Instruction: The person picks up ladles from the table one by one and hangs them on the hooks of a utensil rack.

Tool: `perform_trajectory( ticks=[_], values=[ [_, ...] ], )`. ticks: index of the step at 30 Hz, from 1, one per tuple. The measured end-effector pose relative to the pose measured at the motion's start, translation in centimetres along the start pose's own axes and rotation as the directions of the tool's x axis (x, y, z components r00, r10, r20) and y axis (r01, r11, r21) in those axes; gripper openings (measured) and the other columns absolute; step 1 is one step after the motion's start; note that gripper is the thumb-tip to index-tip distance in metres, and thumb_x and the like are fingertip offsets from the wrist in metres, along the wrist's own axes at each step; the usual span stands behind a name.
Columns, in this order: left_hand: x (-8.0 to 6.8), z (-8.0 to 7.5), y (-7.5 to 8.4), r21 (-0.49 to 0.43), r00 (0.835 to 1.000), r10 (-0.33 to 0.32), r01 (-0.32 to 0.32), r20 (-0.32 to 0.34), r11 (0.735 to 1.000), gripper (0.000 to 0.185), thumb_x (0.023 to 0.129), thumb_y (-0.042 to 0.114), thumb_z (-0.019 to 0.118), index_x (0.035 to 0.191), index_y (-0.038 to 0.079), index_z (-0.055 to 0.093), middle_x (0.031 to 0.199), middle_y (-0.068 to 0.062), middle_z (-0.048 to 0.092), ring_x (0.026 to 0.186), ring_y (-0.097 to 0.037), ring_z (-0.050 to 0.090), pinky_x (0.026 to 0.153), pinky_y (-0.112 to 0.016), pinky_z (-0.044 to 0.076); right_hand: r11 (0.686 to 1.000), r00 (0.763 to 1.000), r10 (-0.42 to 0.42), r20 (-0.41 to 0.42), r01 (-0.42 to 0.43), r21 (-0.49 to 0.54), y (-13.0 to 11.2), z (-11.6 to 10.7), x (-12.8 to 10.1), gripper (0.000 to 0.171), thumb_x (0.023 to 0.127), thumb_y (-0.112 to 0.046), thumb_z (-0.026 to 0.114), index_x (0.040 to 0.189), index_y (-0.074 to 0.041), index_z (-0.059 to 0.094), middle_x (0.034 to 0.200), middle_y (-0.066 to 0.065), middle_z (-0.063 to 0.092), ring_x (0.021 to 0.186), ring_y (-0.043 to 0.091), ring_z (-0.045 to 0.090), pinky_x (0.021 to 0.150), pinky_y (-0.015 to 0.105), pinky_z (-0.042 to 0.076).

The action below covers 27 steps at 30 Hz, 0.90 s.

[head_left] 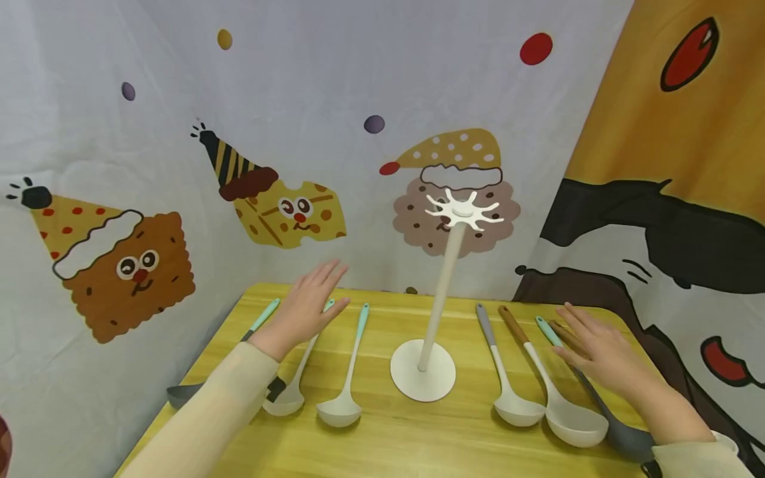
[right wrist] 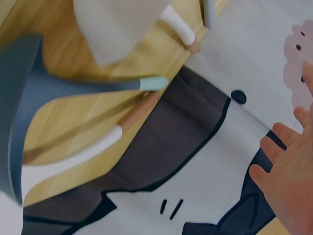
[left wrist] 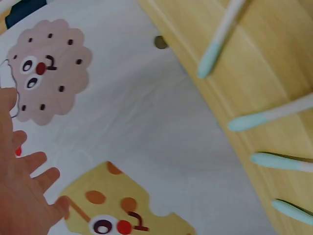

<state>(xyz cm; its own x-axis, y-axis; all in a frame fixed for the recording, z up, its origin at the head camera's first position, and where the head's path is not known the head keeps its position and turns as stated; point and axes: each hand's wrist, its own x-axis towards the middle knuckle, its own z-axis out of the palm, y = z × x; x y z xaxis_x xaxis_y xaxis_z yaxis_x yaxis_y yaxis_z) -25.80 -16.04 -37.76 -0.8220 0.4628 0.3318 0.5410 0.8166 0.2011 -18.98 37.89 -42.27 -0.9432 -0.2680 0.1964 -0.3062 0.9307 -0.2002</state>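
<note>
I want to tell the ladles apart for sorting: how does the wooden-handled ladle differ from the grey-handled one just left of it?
The wooden-handled ladle has a brown handle end; the grey-handled ladle has a grey one. The wooden-handled ladle's bowl looks larger and lies nearer the table's front edge than the grey-handled ladle's. The right hand hovers closer to the wooden-handled ladle. Both have cream bowls, lie flat right of the stand, handles pointing away.

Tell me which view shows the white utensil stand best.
The head view: the white utensil stand shows whole there, base, pole and pronged top, upright on the table between the ladles. Neither the left wrist view nor the right wrist view shows it.
</note>
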Motion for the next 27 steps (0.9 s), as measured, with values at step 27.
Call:
perform_trajectory(
  ticks=[27],
  values=[
    [9.2,-9.9,11.7,-0.234,0.93,0.284,-0.338,-0.235,0.912,0.061,0.111,0.03,0.048,0.166,0.013,0.029,0.175,-0.007,0.021,0.163,-0.026,0.018,0.134,-0.047,0.013,0.994,0.983,0.02,0.183,-0.039,0.104,-5.4,5.9,2.5,0.088,0.1,-0.039,0.07,0.163,0.004,0.026,0.163,0.039,0.026,0.137,0.064,0.042,0.1,0.072,0.048]
  ],
)
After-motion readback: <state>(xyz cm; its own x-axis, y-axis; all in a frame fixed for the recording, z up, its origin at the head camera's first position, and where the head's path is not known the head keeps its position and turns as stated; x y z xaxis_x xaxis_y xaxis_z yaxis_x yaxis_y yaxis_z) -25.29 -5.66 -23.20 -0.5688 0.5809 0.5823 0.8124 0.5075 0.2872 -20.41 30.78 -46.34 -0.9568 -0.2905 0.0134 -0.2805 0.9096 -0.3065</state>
